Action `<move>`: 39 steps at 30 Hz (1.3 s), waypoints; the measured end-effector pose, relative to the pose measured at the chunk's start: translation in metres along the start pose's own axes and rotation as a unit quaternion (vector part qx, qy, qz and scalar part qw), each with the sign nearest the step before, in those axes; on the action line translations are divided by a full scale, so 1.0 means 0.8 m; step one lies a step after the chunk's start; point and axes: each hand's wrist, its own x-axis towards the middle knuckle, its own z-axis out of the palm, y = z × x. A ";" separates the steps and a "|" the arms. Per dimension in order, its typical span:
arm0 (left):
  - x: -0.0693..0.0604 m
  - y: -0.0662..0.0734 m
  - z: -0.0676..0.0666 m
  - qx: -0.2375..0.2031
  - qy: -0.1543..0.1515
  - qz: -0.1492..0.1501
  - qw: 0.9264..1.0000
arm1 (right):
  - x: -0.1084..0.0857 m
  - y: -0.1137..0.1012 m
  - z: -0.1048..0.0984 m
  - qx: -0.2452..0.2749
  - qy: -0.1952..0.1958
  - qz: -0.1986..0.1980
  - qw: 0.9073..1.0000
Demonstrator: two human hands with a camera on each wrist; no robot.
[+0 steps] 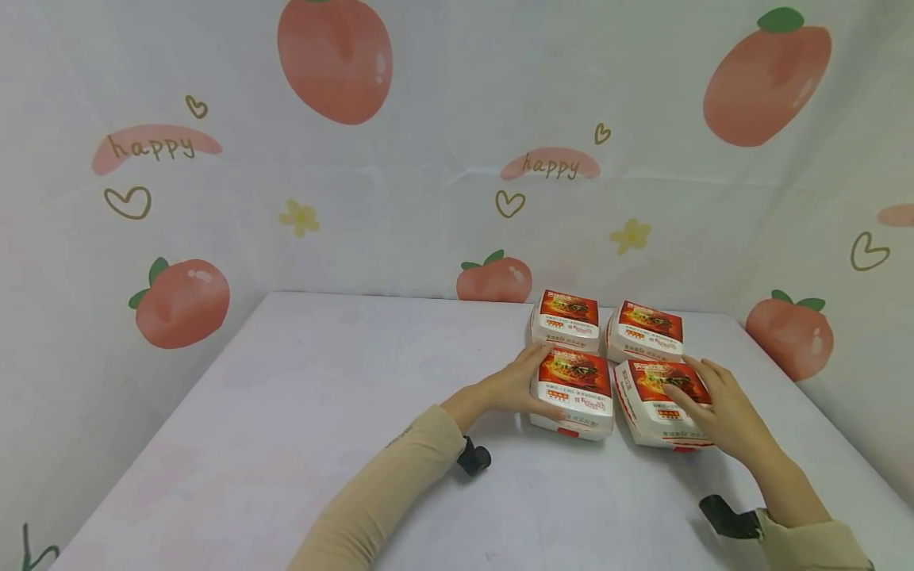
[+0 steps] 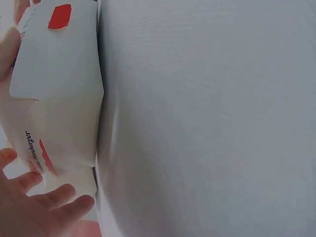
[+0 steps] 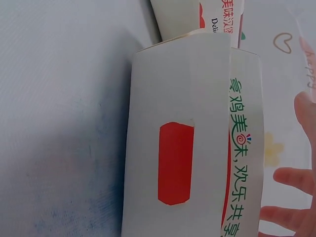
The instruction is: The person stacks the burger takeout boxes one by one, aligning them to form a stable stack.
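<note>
Four printed burger boxes stand in two rows. My left hand [image 1: 510, 387] lies along the left side of the front left box [image 1: 575, 393], thumb at its front and fingers near its back corner. In the left wrist view, the fingers [image 2: 54, 202] are spread beside the white box [image 2: 57, 74]. Over the front right box [image 1: 660, 404] is my right hand [image 1: 731, 420], thumb above the lid and fingers by its right side. The right wrist view shows spread fingers [image 3: 296, 180] beside the box [image 3: 177, 98]; contact there cannot be told.
Behind the front pair stand a back left box [image 1: 569, 317] and a back right box [image 1: 648, 329]. They sit towards the right on a white-covered table [image 1: 321, 381]. A white cloth backdrop [image 1: 428, 206] with fruit prints hangs behind it.
</note>
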 end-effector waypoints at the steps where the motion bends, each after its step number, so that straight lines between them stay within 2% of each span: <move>1: 0.000 0.000 0.000 0.001 0.002 0.000 1.000 | 0.000 0.000 0.000 0.000 -0.002 0.001 1.000; 12: -0.003 0.001 -0.002 0.007 0.028 0.001 1.000 | 0.001 0.006 0.002 0.003 -0.022 0.006 1.000; 19: -0.009 -0.005 -0.008 -0.015 0.037 -0.001 0.999 | 0.002 0.007 0.005 0.004 -0.032 0.005 0.999; 31: -0.036 -0.018 -0.027 -0.009 0.051 0.007 0.999 | 0.007 0.011 0.006 0.010 -0.048 0.007 0.999; 39: -0.060 -0.023 -0.039 -0.005 0.061 -0.002 0.998 | 0.007 0.013 0.007 0.012 -0.054 0.011 0.998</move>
